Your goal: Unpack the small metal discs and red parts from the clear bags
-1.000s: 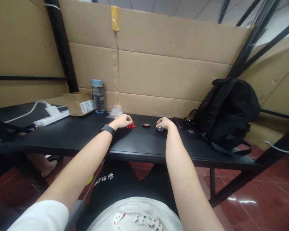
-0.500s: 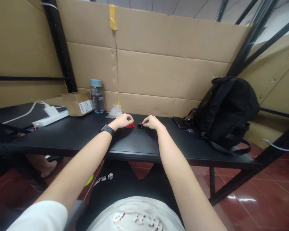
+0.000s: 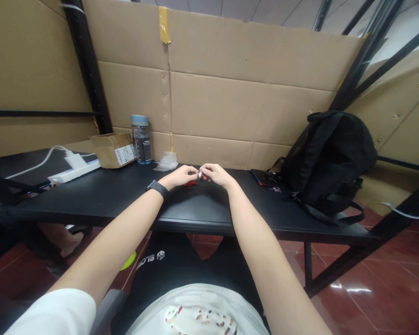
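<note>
Hands meeting, left hand (image 3: 180, 176), right hand (image 3: 216, 174), pinching perhaps a small part (image 3: 200, 175)

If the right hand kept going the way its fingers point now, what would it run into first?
The right hand points left toward the left hand, their fingertips meeting around a small silvery and red part. Going on, it would most likely meet the left hand's fingers first, though depth is hard to judge here.

- Even, soft indoor light from above; shadows faint.
- Glare streaks on the floor tiles (image 3: 352, 291) at near right.
- Wide-angle bending at the edges.
- Small far items slightly blurred.
</note>
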### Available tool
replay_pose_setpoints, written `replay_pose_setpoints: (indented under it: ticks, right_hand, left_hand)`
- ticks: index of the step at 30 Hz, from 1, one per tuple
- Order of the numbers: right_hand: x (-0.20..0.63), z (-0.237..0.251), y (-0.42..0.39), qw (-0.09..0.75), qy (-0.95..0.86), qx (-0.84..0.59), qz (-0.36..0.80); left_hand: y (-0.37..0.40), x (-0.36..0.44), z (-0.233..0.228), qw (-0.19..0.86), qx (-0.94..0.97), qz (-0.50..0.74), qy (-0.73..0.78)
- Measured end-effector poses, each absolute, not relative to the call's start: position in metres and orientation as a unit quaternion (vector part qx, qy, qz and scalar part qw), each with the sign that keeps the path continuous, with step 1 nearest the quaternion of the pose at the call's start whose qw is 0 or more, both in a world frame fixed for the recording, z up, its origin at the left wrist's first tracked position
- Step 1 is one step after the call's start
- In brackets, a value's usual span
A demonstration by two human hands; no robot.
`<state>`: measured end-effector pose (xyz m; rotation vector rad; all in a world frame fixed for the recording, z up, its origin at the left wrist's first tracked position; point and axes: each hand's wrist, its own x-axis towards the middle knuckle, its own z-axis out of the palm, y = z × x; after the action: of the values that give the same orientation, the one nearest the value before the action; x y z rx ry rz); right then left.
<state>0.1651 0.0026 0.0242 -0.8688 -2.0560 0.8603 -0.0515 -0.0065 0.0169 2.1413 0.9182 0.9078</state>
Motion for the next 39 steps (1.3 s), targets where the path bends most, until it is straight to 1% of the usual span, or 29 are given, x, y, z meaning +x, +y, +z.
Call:
replay_pose_setpoints:
  ticks: [6, 11, 15, 21, 24, 26, 29, 30, 32, 37, 39]
  right_hand:
    - [0.163, 0.028, -0.002, 0.416, -0.775, -0.330, 0.342]
    - [0.161, 0.031, -0.005, 0.444, -0.748, -0.303, 0.390]
    - [0.161, 0.032, -0.007, 0.476, -0.709, -0.287, 0.434]
    - [0.163, 0.039, -0.012, 0.513, -0.656, -0.288, 0.473]
    - [0.167, 0.041, -0.010, 0.523, -0.652, -0.319, 0.447]
    - [0.173, 0.041, -0.006, 0.526, -0.656, -0.372, 0.394]
    - [0.187, 0.037, 0.002, 0.498, -0.671, -0.489, 0.251]
    - [0.193, 0.036, 0.004, 0.471, -0.677, -0.528, 0.201]
    - [0.205, 0.034, 0.008, 0.418, -0.679, -0.587, 0.141]
    - [0.233, 0.029, 0.010, 0.351, -0.637, -0.680, 0.094]
    - [0.241, 0.028, 0.010, 0.315, -0.623, -0.707, 0.114]
  left_hand:
    - [-0.019, -0.035, 0.020, 0.427, 0.732, 0.420, 0.326]
    - [-0.022, -0.033, 0.025, 0.446, 0.700, 0.458, 0.317]
    - [-0.020, -0.035, 0.025, 0.412, 0.700, 0.472, 0.343]
    - [-0.014, -0.042, 0.024, 0.343, 0.724, 0.446, 0.400]
    - [-0.010, -0.048, 0.024, 0.267, 0.756, 0.401, 0.443]
    - [-0.008, -0.053, 0.025, 0.197, 0.777, 0.372, 0.468]
    - [-0.006, -0.062, 0.026, 0.122, 0.791, 0.339, 0.494]
    - [-0.005, -0.064, 0.027, 0.111, 0.794, 0.330, 0.499]
    - [-0.004, -0.069, 0.027, 0.098, 0.799, 0.311, 0.505]
    - [-0.003, -0.072, 0.025, 0.090, 0.792, 0.272, 0.539]
    - [-0.003, -0.072, 0.024, 0.087, 0.788, 0.257, 0.553]
